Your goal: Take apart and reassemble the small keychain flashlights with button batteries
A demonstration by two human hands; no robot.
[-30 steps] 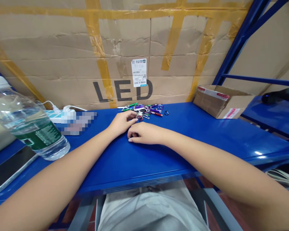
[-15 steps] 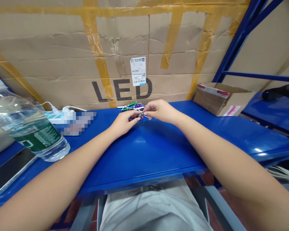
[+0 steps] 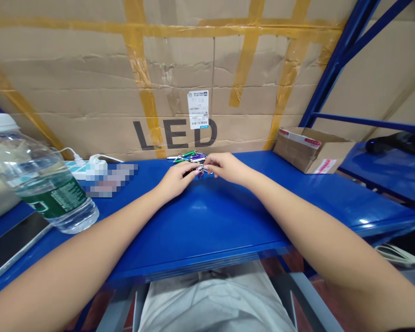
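Both of my hands meet over the blue table, close to the cardboard behind it. My left hand (image 3: 177, 179) pinches a small silvery piece (image 3: 200, 168) with a touch of red under it, too small to name. From the other side, the thumb and fingertips of my right hand (image 3: 224, 167) close in at the same piece; what exactly they grip is partly hidden. Just behind my fingers lies a loose pile of slim pens (image 3: 188, 157), green, purple and silvery white, its right end covered by my right hand.
A large taped carton (image 3: 173, 92) stands along the back. At left are a water bottle (image 3: 51, 189), a phone (image 3: 17, 244) and a white power strip (image 3: 79, 169). An open small cardboard box (image 3: 304, 152) sits at right by the blue frame (image 3: 332, 78) on the blue table (image 3: 207, 226).
The view has shifted slightly. My hands stay together at the small silvery piece, with my right fingers a little lower over it. The pile of pens looks unmoved.
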